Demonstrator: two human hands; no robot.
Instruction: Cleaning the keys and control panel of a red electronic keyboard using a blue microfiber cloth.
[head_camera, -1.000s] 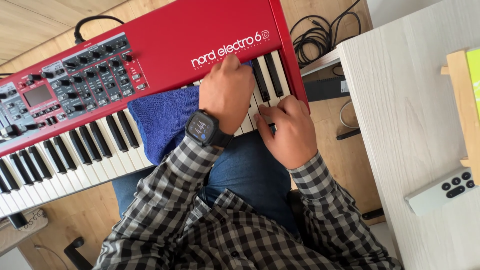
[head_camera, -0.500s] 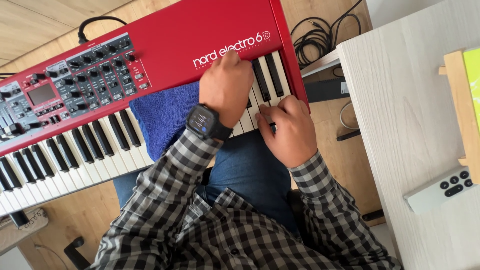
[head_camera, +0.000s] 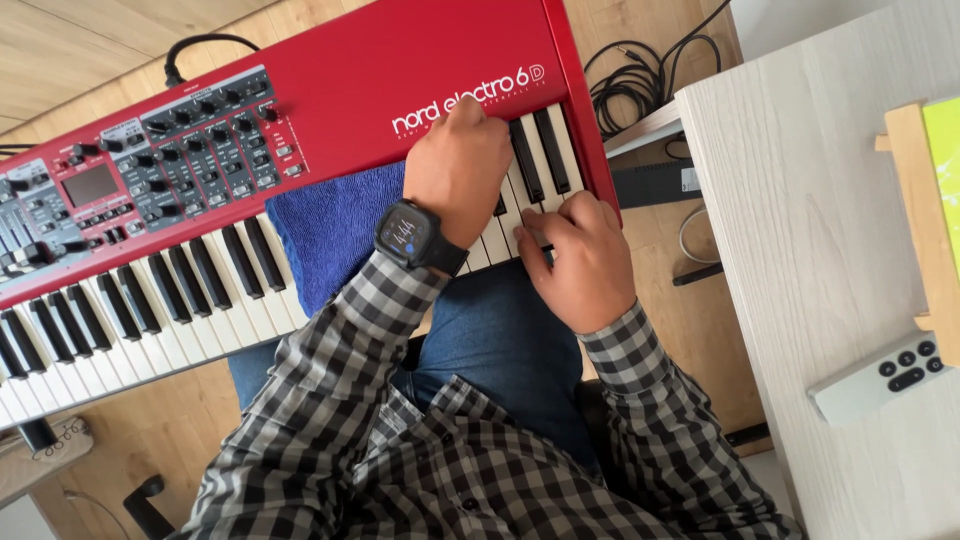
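Left grip (head_camera: 462, 172) perhaps on blue cloth (head_camera: 335, 228)

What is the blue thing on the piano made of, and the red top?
The blue cloth looks like soft terry towelling: its surface is fuzzy and dull, and it droops over the keys. The red top of the keyboard looks like painted metal or hard plastic, smooth with a slight sheen; which one is unclear.

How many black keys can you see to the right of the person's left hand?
2, side by side: one just right of the left hand, the other nearer the red keyboard end. More may be hidden beneath the hand.
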